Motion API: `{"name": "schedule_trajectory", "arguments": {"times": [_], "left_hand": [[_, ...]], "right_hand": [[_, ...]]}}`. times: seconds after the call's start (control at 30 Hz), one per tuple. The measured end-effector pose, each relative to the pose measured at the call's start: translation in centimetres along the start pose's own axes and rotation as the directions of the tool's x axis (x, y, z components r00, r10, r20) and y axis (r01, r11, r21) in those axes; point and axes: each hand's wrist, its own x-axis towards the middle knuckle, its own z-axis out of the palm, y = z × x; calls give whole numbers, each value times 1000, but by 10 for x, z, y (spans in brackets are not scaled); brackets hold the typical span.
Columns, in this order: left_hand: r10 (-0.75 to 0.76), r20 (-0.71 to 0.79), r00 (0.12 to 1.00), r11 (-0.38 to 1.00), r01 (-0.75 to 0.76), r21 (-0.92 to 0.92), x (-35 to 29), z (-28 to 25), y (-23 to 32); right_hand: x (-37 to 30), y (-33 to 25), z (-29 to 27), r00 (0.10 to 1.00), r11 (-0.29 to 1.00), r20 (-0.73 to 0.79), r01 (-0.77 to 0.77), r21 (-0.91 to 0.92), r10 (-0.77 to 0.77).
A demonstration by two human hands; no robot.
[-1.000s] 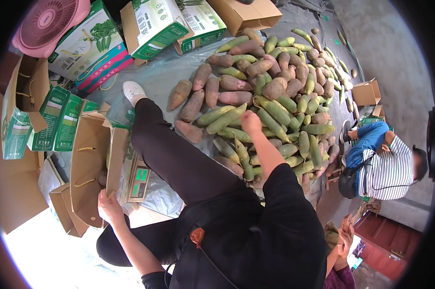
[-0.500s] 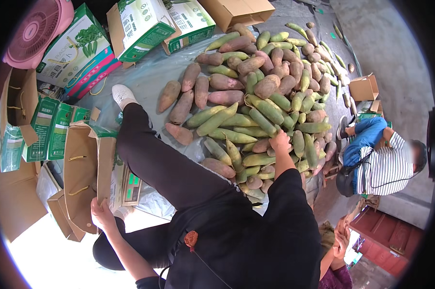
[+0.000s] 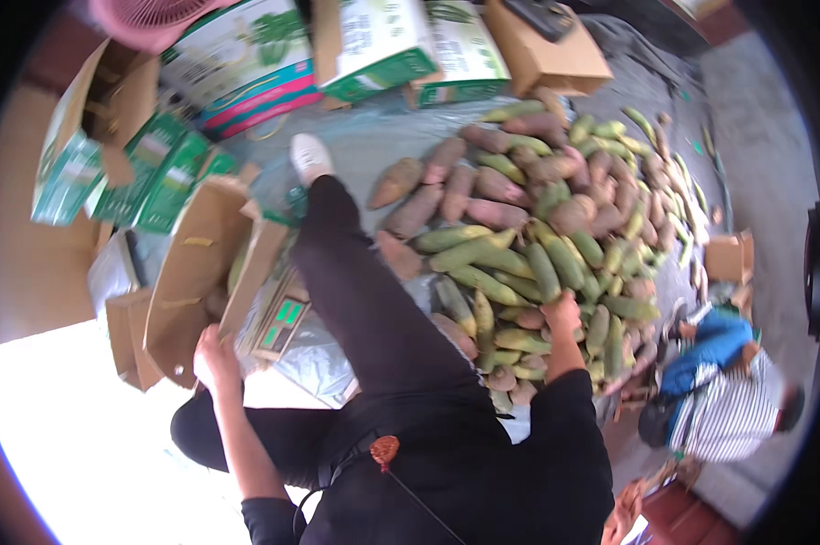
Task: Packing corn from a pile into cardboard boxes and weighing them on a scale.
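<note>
right of the frame's centre, a heap of long root vegetables point(image 3: 556, 211), green ones and reddish-brown ones, is spreading over a pale plastic sheet point(image 3: 348, 150). at the heap's near side, the right hand point(image 3: 561, 314) is reaching down among the green ones, fingers bent, their tips meeting the lower end of one green root point(image 3: 542, 274); whether they are grasping it, cannot tell.

left of centre, the left hand point(image 3: 217, 359) is clasping the lower rim of an open carton point(image 3: 190, 271), fingers bent over the cardboard edge. carton is leaning, two yellow handles showing on its inner wall; some roundish shapes are sitting inside, too dim to tell.

just right of the carton, a scale point(image 3: 278, 332) is showing lit green digits. above it, a white shoe point(image 3: 310, 156) is resting on the sheet.

upper left, a pink fan point(image 3: 151, 20) is standing by a green-and-white box point(image 3: 242, 50). top right of centre, a dark object point(image 3: 539, 16) is lying on a brown carton point(image 3: 555, 65). lower right, a person in a striped shirt point(image 3: 732, 409) is sitting, blurred.
</note>
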Motion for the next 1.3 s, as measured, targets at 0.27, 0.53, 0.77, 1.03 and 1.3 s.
{"name": "schedule_trajectory", "arguments": {"times": [0.27,0.53,0.77,1.03,1.3], "left_hand": [[44,0,999,998,-44,34,1,1,-10],[57,11,998,998,-57,-37,1,4,-11],[28,1,1000,1000,-28,11,-1,3,-15],[128,-2,992,991,-128,-40,6,18,-11],[132,-54,990,990,-135,-51,0,12,-19]], "right_hand": [[10,-27,18,879,628,445,-252,736,-169],[-80,-169,-106,587,369,106,350,861,-803],[-205,-314,-200,-96,-237,-442,931,278,-892],[-336,-396,-136,-307,-341,-243,933,112,-920],[-247,-346,-137,-75,-335,-565,865,372,-821]]}}
